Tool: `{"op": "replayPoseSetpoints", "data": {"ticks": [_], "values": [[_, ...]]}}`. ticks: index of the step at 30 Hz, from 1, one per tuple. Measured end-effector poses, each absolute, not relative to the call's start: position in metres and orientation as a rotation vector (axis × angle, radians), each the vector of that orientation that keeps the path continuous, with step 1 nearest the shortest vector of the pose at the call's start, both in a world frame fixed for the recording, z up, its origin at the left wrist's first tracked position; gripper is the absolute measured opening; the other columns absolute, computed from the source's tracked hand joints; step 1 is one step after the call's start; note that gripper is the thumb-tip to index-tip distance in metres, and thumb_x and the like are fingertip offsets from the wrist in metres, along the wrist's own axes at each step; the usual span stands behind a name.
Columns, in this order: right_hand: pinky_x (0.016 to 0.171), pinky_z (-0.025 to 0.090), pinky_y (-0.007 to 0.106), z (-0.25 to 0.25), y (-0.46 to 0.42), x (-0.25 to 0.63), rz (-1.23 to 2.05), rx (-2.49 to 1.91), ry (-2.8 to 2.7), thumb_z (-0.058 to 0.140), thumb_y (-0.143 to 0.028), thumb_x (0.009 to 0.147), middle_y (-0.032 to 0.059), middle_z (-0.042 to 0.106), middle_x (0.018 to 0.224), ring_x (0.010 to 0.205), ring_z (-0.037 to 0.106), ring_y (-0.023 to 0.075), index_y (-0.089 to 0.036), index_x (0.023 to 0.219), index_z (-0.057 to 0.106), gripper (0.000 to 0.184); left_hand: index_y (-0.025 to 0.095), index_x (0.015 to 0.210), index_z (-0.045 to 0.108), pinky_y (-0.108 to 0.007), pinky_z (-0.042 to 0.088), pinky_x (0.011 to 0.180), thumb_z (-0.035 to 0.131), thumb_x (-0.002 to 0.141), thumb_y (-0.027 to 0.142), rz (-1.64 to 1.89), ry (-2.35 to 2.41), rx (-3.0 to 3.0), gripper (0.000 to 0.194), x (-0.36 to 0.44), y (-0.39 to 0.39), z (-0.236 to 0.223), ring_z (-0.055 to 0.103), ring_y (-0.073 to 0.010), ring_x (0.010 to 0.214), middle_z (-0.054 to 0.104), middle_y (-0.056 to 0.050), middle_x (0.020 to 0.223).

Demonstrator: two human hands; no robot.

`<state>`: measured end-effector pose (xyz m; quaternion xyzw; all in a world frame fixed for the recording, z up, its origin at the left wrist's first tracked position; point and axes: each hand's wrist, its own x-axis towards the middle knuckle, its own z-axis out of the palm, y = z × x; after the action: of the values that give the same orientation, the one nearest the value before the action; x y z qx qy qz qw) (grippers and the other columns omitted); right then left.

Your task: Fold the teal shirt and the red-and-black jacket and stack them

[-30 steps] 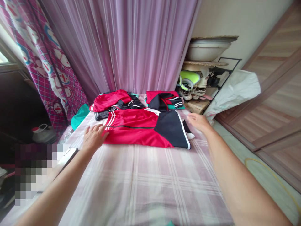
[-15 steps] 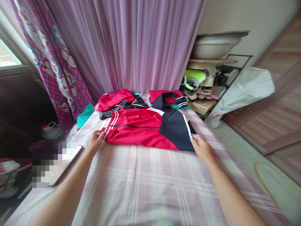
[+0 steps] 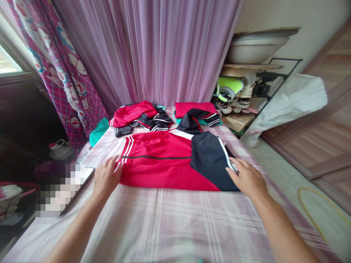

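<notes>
A red and black zip jacket (image 3: 161,171) lies folded on the bed in front of me, its white-striped hem at the left and its black, white-edged part at the right. At the striped hem rests my left hand (image 3: 107,177), fingers apart and touching the cloth. My right hand (image 3: 248,180) is at the white-trimmed edge on the opposite end, with a gap between thumb and fingers. Both hands look loosened around the cloth rather than pinching it. Part of the jacket's right end is hidden by my right hand.
Behind the jacket lie a heap of red and black clothes (image 3: 137,115) and a folded red and black pile (image 3: 196,109). A phone (image 3: 78,191), partly blurred out, is at the left on the checked bedsheet (image 3: 164,226). A shoe rack (image 3: 285,78) stands beyond the right edge.
The jacket now lies nearer to me and looks flatter. Both hands have gone from pinching its two ends to fingers apart at those ends.
</notes>
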<state>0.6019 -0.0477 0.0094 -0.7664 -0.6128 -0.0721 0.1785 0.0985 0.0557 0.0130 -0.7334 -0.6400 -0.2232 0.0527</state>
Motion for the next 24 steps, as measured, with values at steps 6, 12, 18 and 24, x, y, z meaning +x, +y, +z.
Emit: {"op": "replayPoseSetpoints", "data": {"ticks": [6, 12, 18, 24], "values": [[0.114, 0.031, 0.054, -0.009, -0.015, 0.532, -0.151, -1.84, -2.126, 0.04, -0.039, 0.096, 0.01, 0.048, 0.151, 0.14, 0.042, 0.0299, -0.027, 0.144, 0.051, 0.051, 0.027, 0.139, 0.056, -0.056, 0.022, 0.117, 0.044, 0.094, 0.051, -0.402, -1.614, -2.527, 0.052, 0.158, 0.053, -0.007, 0.042, -0.0316, 0.14, 0.051, -0.01, 0.149], [0.115, 0.03, 0.053, -0.043, -0.021, 0.567, -0.093, -1.966, -2.162, 0.04, -0.042, 0.096, 0.0096, 0.042, 0.155, 0.143, 0.038, 0.0271, -0.026, 0.144, 0.051, 0.052, 0.026, 0.145, 0.049, -0.06, 0.02, 0.116, 0.04, 0.095, 0.058, -0.236, -1.688, -2.521, 0.061, 0.152, 0.057, -0.025, 0.039, -0.0331, 0.142, 0.046, -0.013, 0.153], [0.107, 0.043, 0.045, -0.029, -0.021, 0.581, -0.026, -1.826, -2.009, 0.043, -0.038, 0.093, 0.01, 0.06, 0.14, 0.128, 0.056, 0.0263, -0.023, 0.124, 0.067, 0.042, 0.026, 0.145, 0.049, -0.061, 0.021, 0.115, 0.04, 0.095, 0.055, -0.275, -1.68, -2.512, 0.059, 0.15, 0.059, -0.028, 0.041, -0.0325, 0.141, 0.046, -0.014, 0.152], [0.084, 0.052, 0.036, 0.03, 0.034, 0.592, -0.115, -2.066, -1.367, 0.045, -0.039, 0.091, 0.0104, 0.073, 0.115, 0.096, 0.07, 0.0254, -0.024, 0.12, 0.068, 0.039, 0.026, 0.143, 0.052, -0.06, 0.021, 0.116, 0.043, 0.094, 0.055, -0.309, -1.658, -2.481, 0.058, 0.153, 0.057, -0.029, 0.045, -0.032, 0.139, 0.049, -0.014, 0.15]]}}
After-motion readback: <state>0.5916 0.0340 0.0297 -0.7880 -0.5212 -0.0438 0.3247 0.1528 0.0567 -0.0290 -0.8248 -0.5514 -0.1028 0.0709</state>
